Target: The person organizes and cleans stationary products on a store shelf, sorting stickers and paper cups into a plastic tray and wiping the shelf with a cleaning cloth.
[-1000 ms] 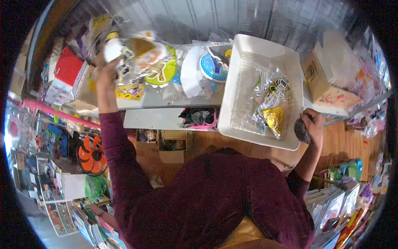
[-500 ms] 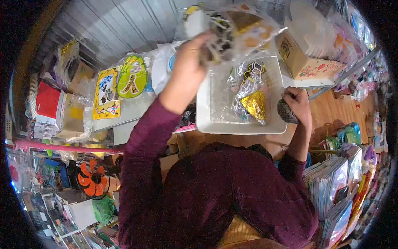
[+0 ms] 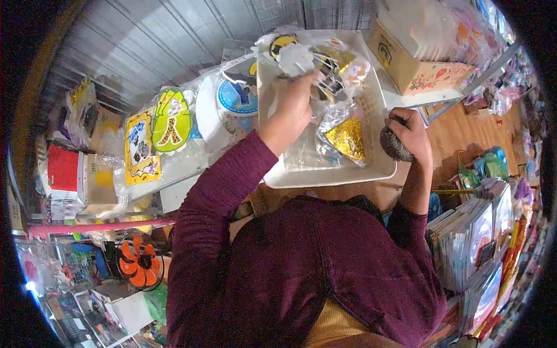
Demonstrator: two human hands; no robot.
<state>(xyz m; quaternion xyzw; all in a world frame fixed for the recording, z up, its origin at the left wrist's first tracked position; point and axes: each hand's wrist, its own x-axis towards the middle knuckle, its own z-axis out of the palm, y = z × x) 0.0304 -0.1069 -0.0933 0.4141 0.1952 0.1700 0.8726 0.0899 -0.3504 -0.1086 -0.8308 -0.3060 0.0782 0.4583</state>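
Plastic packet [image 3: 316,64]: pinched in left hand [image 3: 293,107] above white tray [image 3: 325,174]
Right hand [image 3: 413,133]: clasps dark ball [image 3: 394,145]
Risk: packet may slip from its loose pinch

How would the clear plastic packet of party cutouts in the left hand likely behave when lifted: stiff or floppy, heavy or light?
The packet probably flops: its film crumples around the left hand. Likely light, since one hand holds it above the white tray. The glossy wrap may be slippery.

White tray [image 3: 325,177] showing a gold glitter cone [image 3: 347,139] beside the right hand [image 3: 413,134], left hand [image 3: 293,107] gripping a clear packet [image 3: 316,64] with white, yellow, black shapes, maroon sleeves [image 3: 220,185] showing.
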